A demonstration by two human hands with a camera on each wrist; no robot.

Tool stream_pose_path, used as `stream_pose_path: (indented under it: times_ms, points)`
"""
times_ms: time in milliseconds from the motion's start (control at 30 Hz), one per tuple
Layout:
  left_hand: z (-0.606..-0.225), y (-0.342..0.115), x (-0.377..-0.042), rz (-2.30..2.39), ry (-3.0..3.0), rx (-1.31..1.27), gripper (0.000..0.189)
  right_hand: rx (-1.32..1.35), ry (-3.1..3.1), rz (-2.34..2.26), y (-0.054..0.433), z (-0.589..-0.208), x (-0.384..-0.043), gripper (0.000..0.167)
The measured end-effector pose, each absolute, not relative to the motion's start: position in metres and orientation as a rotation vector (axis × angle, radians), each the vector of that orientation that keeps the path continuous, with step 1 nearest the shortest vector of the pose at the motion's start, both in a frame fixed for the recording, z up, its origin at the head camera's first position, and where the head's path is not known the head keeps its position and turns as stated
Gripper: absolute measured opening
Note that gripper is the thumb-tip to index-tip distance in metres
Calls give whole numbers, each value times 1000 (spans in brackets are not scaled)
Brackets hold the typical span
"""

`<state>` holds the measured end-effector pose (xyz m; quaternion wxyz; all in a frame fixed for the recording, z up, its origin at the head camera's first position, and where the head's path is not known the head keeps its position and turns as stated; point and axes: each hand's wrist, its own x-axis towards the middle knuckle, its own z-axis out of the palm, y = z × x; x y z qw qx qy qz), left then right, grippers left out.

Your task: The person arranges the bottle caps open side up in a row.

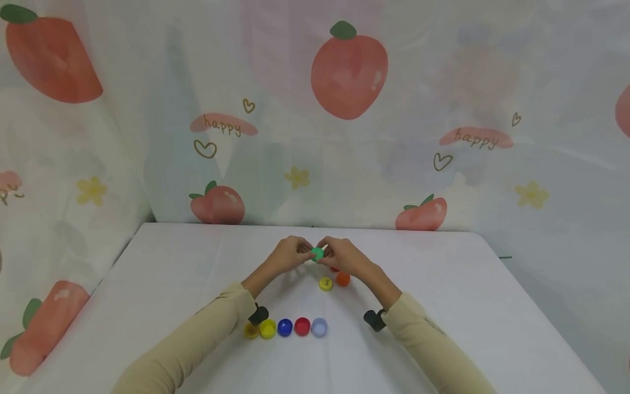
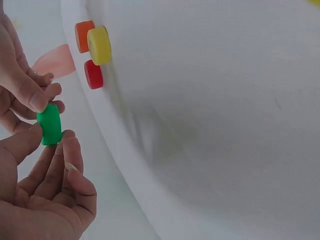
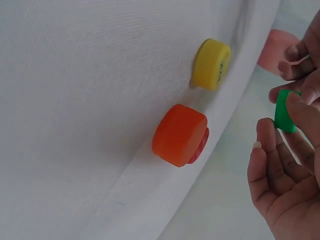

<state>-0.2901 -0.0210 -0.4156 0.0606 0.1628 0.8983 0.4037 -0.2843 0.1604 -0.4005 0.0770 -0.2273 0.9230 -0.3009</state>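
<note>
Above the far part of the table, both hands pinch one green bottle cap [image 1: 317, 254] between them. My left hand [image 1: 289, 254] grips its left side with thumb and fingertips, and my right hand [image 1: 346, 255] holds the opposite side the same way. In the left wrist view the green cap [image 2: 50, 125] appears edge-on, off the tabletop. Just below the right hand lie a yellow cap [image 1: 326, 283] with a dark mark on top, an orange cap [image 1: 343, 278] and a red cap [image 2: 93, 74]. The right hand partly hides the red one in the head view.
Nearer the front, several caps stand in a row, hollow side up: amber [image 1: 251, 330], yellow [image 1: 268, 329], blue [image 1: 285, 328], red [image 1: 302, 326] and pale blue [image 1: 319, 328]. A white cloth covers the table [image 1: 418, 262]. A fruit-print curtain [image 1: 275, 71] hangs behind it.
</note>
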Motion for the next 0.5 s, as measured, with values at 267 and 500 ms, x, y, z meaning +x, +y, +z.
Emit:
stream_pose_path:
  times_ms: [267,500]
  points:
    - [-407,-20,-278,1310,2706,506,31,-723,2720,-1076,169,-392,-274,32]
    - [-386,-22,-260,1427,2667,538,27,-779,2712,-1192,174,-377,-262,34]
